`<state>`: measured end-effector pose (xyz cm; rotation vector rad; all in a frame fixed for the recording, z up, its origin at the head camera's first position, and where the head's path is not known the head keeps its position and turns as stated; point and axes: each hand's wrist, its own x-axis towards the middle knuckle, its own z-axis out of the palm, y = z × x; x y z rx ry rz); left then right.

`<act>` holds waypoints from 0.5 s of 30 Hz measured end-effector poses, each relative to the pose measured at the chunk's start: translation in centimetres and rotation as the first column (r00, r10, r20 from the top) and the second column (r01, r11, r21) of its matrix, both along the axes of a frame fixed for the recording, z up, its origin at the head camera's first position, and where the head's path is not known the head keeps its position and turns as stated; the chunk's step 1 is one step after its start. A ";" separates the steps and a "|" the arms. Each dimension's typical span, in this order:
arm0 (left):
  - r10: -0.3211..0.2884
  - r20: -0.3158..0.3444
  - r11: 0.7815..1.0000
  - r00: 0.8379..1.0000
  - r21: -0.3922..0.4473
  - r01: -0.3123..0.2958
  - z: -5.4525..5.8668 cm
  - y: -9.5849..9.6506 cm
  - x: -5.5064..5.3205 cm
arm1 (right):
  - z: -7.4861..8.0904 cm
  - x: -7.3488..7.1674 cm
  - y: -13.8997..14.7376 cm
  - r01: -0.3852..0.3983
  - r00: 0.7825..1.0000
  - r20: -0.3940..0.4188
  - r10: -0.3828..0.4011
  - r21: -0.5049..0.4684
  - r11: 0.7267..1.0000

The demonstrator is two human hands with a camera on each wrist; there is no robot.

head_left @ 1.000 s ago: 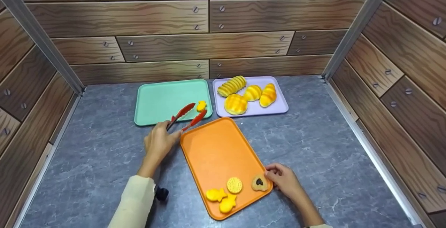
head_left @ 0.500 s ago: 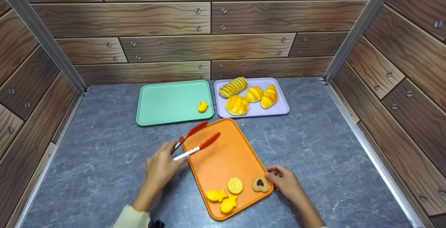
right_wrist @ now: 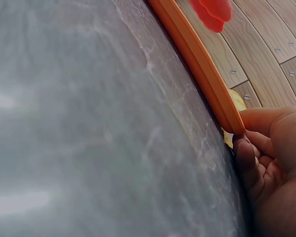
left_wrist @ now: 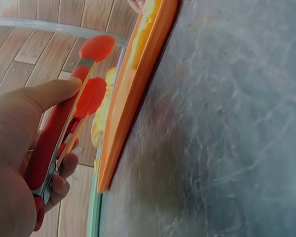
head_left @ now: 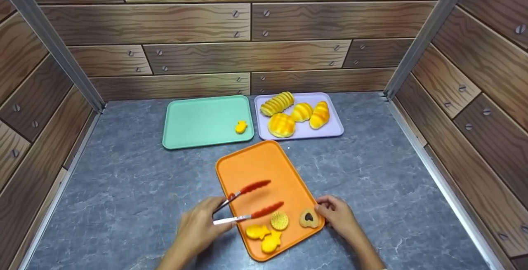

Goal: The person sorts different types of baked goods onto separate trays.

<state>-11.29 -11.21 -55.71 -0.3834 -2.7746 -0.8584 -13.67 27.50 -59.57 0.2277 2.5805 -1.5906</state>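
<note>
My left hand grips a pair of tongs with red tips, spread apart above the orange tray. Nothing lies between the tips. In the left wrist view the thumb presses the red handle of the tongs and the fingers curl round the far side. My right hand pinches the tray's right edge near its front corner; the right wrist view shows thumb and fingers on the orange rim. On the tray's near end lie two yellow fish-shaped pieces, a round yellow biscuit and a heart-centred cookie.
Behind, a green tray bears one small yellow fish-shaped piece. Beside it a lilac tray carries several breads, among them a croissant. Wood-patterned walls enclose the grey table on three sides.
My left hand has brought the spread tongs back from the green tray, toward me and slightly right, over the orange tray. The right hand keeps its hold on the tray edge.
</note>
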 end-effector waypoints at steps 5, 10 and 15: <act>-0.048 0.080 0.998 0.996 -0.037 0.051 0.0 -0.1 0.4 | 0.1 0.1 0.0 0.003 1.000 -0.004 -0.003 0.001 1.000; -0.062 0.170 0.995 0.984 -0.062 0.073 -0.2 0.0 0.3 | 0.1 0.2 -0.1 -0.001 1.000 -0.019 0.001 0.006 1.000; -0.046 0.214 0.996 0.976 -0.066 0.061 -0.2 0.3 0.0 | 0.1 0.2 -0.1 0.005 1.000 -0.010 -0.005 0.004 1.000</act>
